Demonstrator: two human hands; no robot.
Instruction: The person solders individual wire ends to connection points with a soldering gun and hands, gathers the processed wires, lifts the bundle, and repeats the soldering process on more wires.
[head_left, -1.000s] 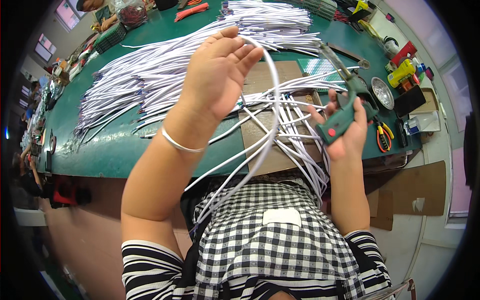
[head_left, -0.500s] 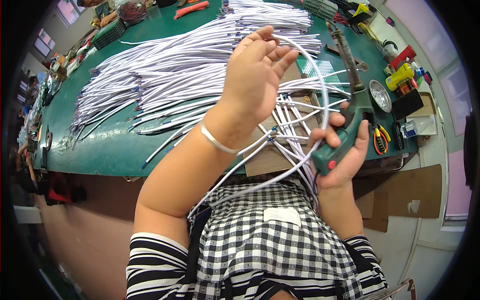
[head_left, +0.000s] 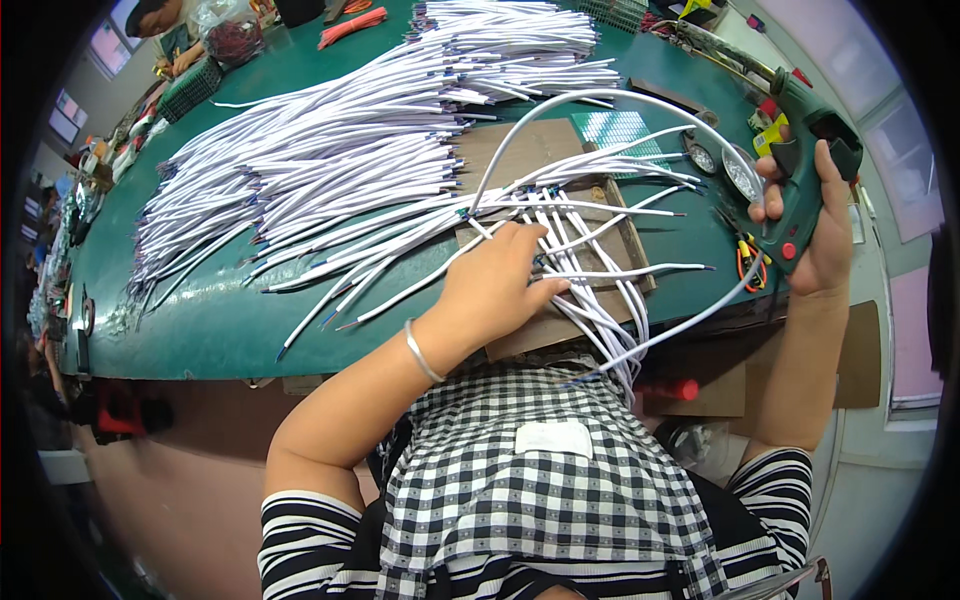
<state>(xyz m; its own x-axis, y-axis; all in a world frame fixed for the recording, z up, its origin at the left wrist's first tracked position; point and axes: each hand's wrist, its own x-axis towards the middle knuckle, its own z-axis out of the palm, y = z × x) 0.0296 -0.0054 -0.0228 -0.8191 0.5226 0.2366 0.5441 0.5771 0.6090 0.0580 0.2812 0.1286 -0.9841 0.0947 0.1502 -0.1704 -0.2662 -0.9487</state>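
Note:
My left hand [head_left: 500,280], a metal bangle on its wrist, lies over white cables on a brown board at the table's near edge. Its thumb and forefinger are apart beside a small blue joint [head_left: 538,265] on the cables. My right hand [head_left: 822,235] is wrapped round a green pistol-grip tool [head_left: 800,190] with a red button and long barrel, pointed to the far left. One white cable [head_left: 640,95] arches from the board to my right hand and bends back toward my lap; whether my fingers pinch it is hidden.
A large stack of white cables [head_left: 340,150] with dark ends covers the green table [head_left: 200,335]. On the right lie orange-and-yellow-handled pliers [head_left: 748,262] and a small metal dish [head_left: 740,172]. Another person [head_left: 165,35] works at the far left. A red object [head_left: 680,389] sits below the table edge.
My left hand has come down from the raised cable onto the cables on the board. My right hand has moved right and up with the green tool, widening the cable's arch.

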